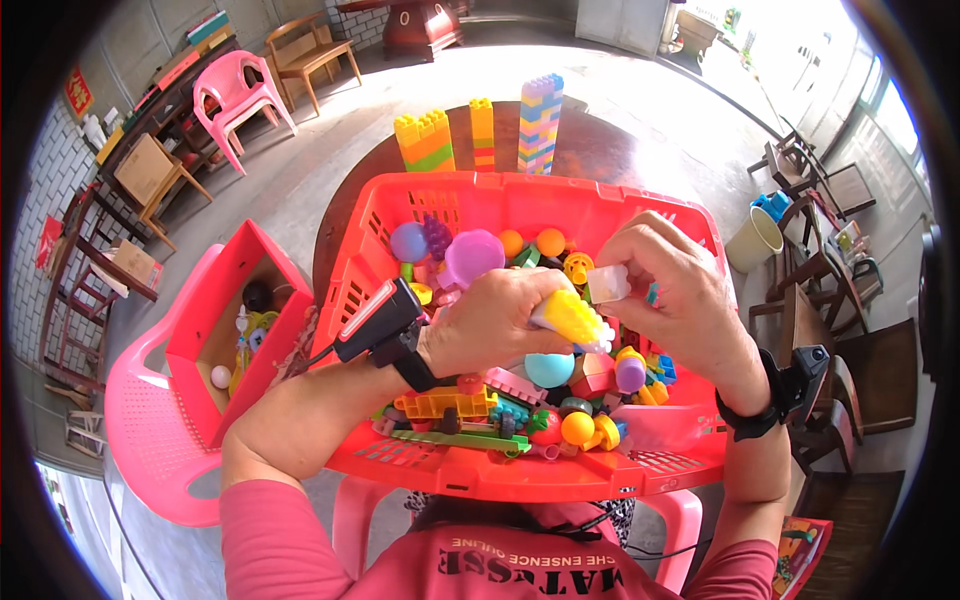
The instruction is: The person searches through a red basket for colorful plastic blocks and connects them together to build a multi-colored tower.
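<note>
My left hand (492, 322) is closed around a small stack of yellow and white toy building bricks (574, 318), its studs facing right and toward me. Close beside it, my right hand (668, 278) pinches a whitish toy building brick (607, 284) between thumb and fingers. A slight gap seems to separate this brick from the stack. Both hands are above a red plastic basket (530, 482) full of mixed toys. Among them lie a purple cup (475, 258), a blue ball (409, 242), a light-blue ball (549, 369) and a yellow toy truck part (445, 403).
Behind the basket, on a round brown table (375, 150), stand a yellow-green brick block (425, 142), a narrow yellow-red tower (482, 135) and a tall pastel tower (540, 122). At left, a red box (205, 375) of toys sits on a pink chair (140, 430). Wooden chairs line the right.
</note>
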A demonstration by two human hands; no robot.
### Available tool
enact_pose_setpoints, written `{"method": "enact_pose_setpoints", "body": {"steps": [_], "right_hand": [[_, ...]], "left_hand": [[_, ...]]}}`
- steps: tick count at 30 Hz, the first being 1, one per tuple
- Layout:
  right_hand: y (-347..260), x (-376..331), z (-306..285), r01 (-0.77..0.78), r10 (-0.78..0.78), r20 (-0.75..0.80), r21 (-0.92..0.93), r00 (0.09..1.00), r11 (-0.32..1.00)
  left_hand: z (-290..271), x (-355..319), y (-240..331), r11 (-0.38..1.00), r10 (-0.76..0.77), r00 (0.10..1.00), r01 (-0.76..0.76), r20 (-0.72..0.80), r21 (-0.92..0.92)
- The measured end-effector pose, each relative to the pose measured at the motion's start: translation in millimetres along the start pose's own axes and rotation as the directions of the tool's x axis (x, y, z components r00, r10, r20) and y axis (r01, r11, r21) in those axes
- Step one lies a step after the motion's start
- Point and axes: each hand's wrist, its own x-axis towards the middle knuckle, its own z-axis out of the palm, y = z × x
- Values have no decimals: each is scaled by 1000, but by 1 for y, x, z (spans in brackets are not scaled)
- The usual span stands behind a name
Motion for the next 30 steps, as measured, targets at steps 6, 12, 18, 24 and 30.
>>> {"method": "enact_pose_setpoints", "body": {"steps": [6, 12, 18, 24, 30], "right_hand": [[4, -7, 3, 95, -87, 62, -137, 994, 986], [1, -8, 10, 78, -72, 67, -81, 995, 994], [3, -3, 12, 97, -90, 70, -112, 993, 989], [3, 5, 20, 164, -150, 103, -134, 983, 977], [0, 8, 24, 176, -143, 147, -252, 979, 952]], "left_hand": [[4, -1, -5, 998, -5, 1000, 4, 4, 58], [5, -1, -5, 996, 24, 999, -21, -27, 83], [6, 2, -10, 995, 12, 998, -6, -57, 100], [9, 0, -14, 993, -6, 997, 15, -80, 114], [14, -1, -18, 991, -1, 990, 20, -141, 133]]}}
